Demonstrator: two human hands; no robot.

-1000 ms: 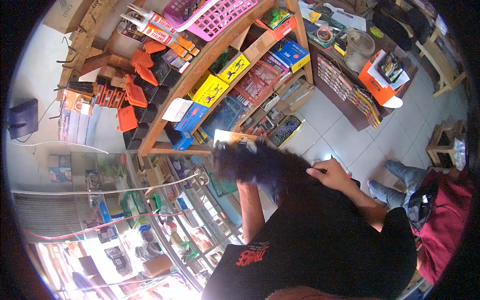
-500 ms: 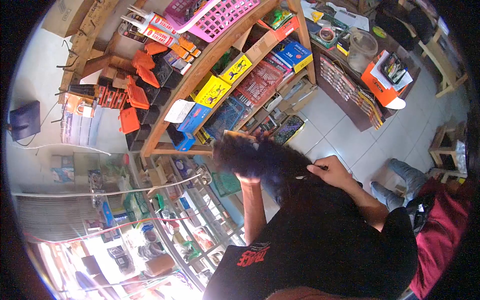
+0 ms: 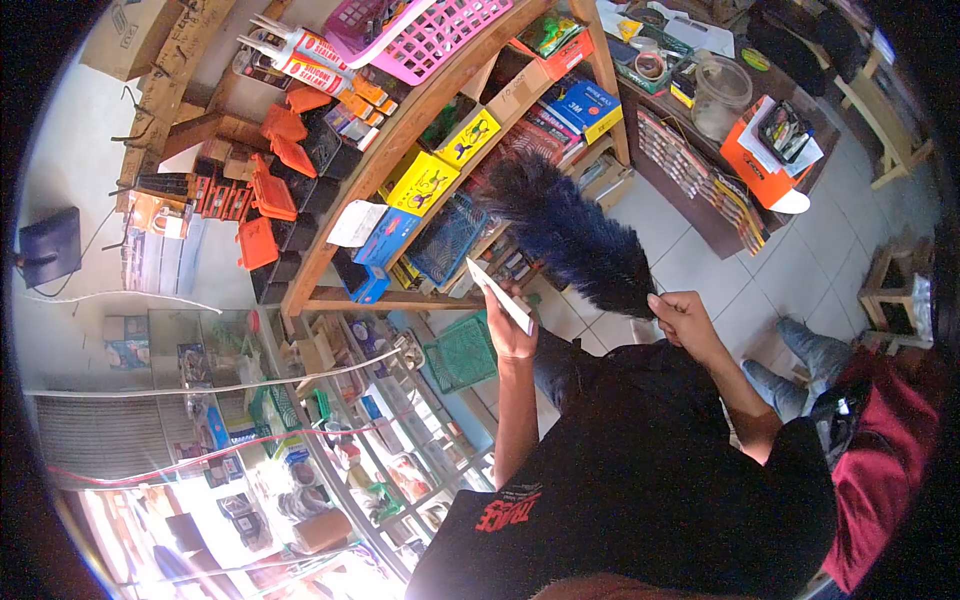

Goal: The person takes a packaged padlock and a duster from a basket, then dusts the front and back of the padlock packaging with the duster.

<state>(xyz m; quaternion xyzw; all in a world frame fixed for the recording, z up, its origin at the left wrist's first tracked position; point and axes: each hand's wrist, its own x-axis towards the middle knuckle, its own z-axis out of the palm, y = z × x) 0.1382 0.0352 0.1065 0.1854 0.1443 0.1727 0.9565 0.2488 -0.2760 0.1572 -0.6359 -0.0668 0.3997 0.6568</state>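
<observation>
My right hand [image 3: 682,322] is closed on the end of a dark blue-black feather duster [image 3: 590,235]. The duster's fluffy head points up and left, in front of the shelf rack. My left hand [image 3: 512,325] grips a thin, flat, white box-like item [image 3: 500,296], seen nearly edge-on, so its kind cannot be made out. Between the duster and this white item there is a gap. A blue basket [image 3: 447,238] on the lower shelf lies just beyond my left hand.
A wooden rack [image 3: 400,113] holds yellow boxes [image 3: 420,183], a blue 3M box [image 3: 585,105] and a pink basket [image 3: 440,45]. Glass display shelves [image 3: 400,440] stand at lower left. A person in a maroon garment [image 3: 890,450] is at right. An orange box [image 3: 765,165] sits on a counter.
The duster has swung up and right, away from the item in my left hand, uncovering it. My right hand has shifted slightly right. My left hand has moved up and right a little.
</observation>
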